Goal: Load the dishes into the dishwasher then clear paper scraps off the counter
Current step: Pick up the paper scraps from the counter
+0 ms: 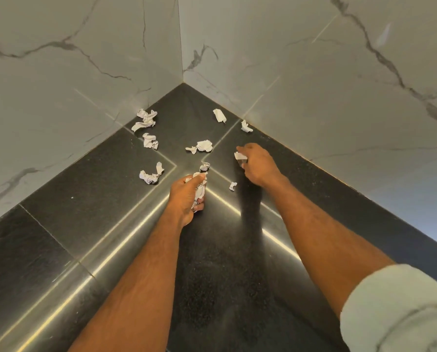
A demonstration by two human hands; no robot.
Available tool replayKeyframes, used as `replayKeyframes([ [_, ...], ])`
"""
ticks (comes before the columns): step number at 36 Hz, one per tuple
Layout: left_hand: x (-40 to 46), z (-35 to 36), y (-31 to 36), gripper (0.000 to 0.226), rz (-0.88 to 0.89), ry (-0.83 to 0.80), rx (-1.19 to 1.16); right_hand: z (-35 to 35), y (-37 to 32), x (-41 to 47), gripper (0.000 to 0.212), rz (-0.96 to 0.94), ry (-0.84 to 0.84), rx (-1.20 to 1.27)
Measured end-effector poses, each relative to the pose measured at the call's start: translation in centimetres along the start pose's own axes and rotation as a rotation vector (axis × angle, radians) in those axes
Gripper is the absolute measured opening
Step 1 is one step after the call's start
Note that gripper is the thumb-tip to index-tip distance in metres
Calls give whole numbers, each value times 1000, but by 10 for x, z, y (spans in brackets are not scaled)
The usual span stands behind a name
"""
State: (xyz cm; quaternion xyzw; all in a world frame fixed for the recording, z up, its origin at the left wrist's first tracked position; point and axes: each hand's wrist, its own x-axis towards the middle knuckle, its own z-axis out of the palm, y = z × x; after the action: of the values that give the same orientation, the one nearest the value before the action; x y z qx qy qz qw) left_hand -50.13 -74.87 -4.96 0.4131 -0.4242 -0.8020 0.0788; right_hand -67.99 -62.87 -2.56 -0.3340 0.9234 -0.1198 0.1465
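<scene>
Several crumpled white paper scraps lie on the black counter (90, 204) in a corner. My left hand (187, 196) grips a bunch of crumpled scraps (200, 189), and one scrap (204, 166) sits just beyond its fingertips. My right hand (256, 163) pinches a scrap (239, 156) just above the counter. Loose scraps lie at the left near the wall (146, 119), below that (150, 141), at the left middle (151, 175), in the centre (202, 146), near the corner (219, 115), by the right wall (246, 126), and a small one (233, 185) between my hands.
White marble-look walls (85, 72) meet at the corner behind the counter and close it off on the left and right. Seams and bright light streaks cross the dark counter surface. No dishes or dishwasher are in view.
</scene>
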Motion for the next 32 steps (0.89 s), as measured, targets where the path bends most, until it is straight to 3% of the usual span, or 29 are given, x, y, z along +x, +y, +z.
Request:
replayKeyframes([
  [3,3,1,-1,18,7,19,-14,7,2,11,26,-16,-4,-105],
  [9,12,0,-6,19,4,10,14,-2,5,37,7,90,64,180],
  [14,17,-1,-9,19,14,-1,26,-22,2,69,12,119,206,227],
  [20,23,-3,-9,20,10,-25,40,-25,-4,85,4,61,44,-11],
  [24,25,-2,-8,20,13,-24,43,-16,-11,69,25,19,81,-83],
  [28,22,0,-6,20,24,-20,50,4,-10,31,29,14,87,-29],
  [32,17,0,-6,18,36,-29,51,33,-2,-33,28,-25,206,181],
])
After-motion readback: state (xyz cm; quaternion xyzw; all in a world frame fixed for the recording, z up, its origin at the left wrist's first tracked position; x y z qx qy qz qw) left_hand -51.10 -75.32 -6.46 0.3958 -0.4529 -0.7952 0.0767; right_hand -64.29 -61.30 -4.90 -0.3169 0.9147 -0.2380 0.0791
